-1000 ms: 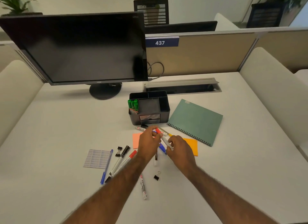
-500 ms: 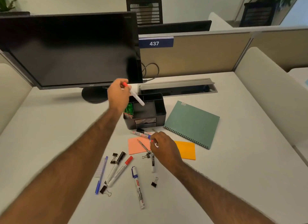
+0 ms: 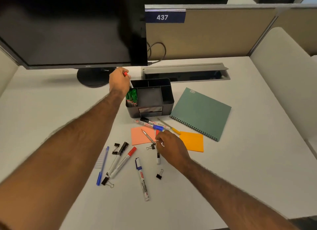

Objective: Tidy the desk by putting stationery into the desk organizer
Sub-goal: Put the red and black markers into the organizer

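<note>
My left hand [image 3: 120, 82] grips a red-capped white marker [image 3: 127, 78] upright over the back left compartment of the black desk organizer [image 3: 169, 96], behind several green markers [image 3: 132, 96]. My right hand [image 3: 169, 145] is on the desk below the organizer, fingers curled around a red-capped marker [image 3: 157, 155] that lies on the table. More markers [image 3: 151, 124] lie just in front of the organizer. A blue-capped whiteboard marker [image 3: 142, 178], a red marker [image 3: 124, 161], a black marker [image 3: 120, 154] and a blue pen [image 3: 102, 165] lie at lower left.
Pink sticky notes [image 3: 139, 135], orange sticky notes [image 3: 193, 141], a green spiral notebook [image 3: 200, 112], several binder clips [image 3: 159, 175] and a lined card [image 3: 101, 158] lie around. A monitor [image 3: 68, 27] stands at back left, a cable tray [image 3: 185, 70] behind the organizer.
My left hand has carried the red-capped marker from the desk up to the organizer and turned it upright over the back left compartment. My right hand has stayed low and closed on another marker.
</note>
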A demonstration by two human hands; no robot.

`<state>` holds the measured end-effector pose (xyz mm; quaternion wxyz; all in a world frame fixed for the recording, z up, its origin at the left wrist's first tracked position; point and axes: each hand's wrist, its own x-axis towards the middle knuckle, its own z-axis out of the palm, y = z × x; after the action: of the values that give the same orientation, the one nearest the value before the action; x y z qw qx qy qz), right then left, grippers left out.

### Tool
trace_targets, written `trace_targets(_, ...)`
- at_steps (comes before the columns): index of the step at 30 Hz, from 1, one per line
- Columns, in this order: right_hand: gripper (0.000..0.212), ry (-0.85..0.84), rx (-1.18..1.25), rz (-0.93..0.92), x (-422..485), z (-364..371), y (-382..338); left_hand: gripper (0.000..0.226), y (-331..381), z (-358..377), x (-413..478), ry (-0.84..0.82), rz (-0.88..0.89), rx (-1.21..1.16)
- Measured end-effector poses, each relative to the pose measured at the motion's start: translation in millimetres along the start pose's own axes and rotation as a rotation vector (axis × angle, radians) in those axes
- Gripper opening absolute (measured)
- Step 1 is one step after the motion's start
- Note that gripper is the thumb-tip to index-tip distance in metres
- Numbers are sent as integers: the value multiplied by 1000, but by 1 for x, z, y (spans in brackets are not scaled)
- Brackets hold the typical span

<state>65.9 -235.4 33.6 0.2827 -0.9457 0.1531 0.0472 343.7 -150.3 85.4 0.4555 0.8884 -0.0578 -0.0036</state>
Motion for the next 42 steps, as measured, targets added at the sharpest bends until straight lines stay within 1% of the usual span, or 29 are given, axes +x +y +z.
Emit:
trace_targets(4,25,-44,-27,5,5,3,0,28,-11,-1,0,-29,6,49)
trace_targets(6,24,-61,-36,1,7,5,-1,31,-11,-6,-5,-19,-6,22)
trace_targets(10,25,-73,-46,-10,12,11,-5,35,-19,-20,-34,99,41,-10)
trace_targets(14,31,-78,-32,-31,16,19,-11,23,-28,-35,-101,211,103,72)
trace_targets(15,32,-73,-32,-39,16,20,-13,20,-31,-38,-122,190,110,101)
trace_targets(17,32,-74,-31,-44,16,23,-15,18,-45,-38,-161,44,79,182)
trace_targets(20,30,-81,-30,-48,15,25,-18,27,-71,-33,-202,-208,0,403)
trace_targets(23,28,-72,-38,-49,14,27,-20,32,-86,-29,-226,-340,-11,563)
trace_targets(27,27,-76,-52,-46,9,27,-23,32,-96,-23,-238,-388,-3,676)
trace_targets(32,27,-63,-28,-49,0,27,-27,28,-94,-22,-238,-414,2,722)
trace_targets(38,26,-81,3,-34,-7,30,-29,29,-91,-22,-238,-410,-9,721)
trace_targets(42,31,-138,59,29,-11,38,-33,30,-86,-25,-237,-349,-49,642)
